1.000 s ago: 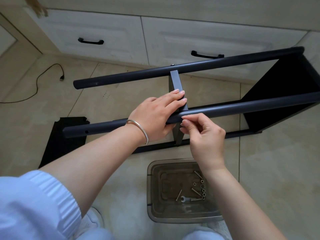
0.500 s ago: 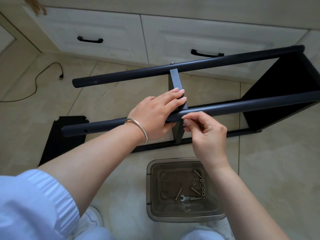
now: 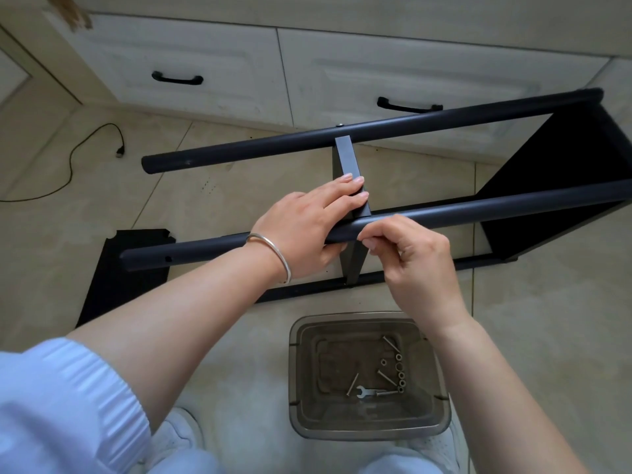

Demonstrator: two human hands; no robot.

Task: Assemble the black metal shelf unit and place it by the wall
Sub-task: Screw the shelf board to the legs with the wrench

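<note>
The black metal shelf unit [image 3: 376, 220] lies on its side on the tiled floor [image 3: 212, 200], just in front of the cream cabinet drawers [image 3: 191, 70]. Its matte round tubes run from left to right: the far tube [image 3: 273, 147] carries a small bolt head near its middle, and the near tube [image 3: 478, 208] has a small hole close to its left end. A flat black crossbar [image 3: 346, 159] joins the two tubes, and a solid black panel [image 3: 547, 186] closes the frame at the right. Lower rails touch the floor beneath.

The left hand [image 3: 307, 227] rests over the near tube, its fingers [image 3: 345, 189] straight and pressed flat on the crossbar where it meets the tube. The right hand [image 3: 410, 261] is just beside it, fingertips curled in a pinch at the underside of the near tube by that joint; what they pinch is too small to tell. A silver bangle [image 3: 273, 254] circles the left wrist.

A loose black panel [image 3: 130, 275] lies flat on the floor under the frame's left end. Nearer the person, a translucent bin [image 3: 369, 429] holds bolts [image 3: 386, 378], nuts and a small wrench [image 3: 364, 393]. A black cable [image 3: 75, 165] trails across the floor at the left.
</note>
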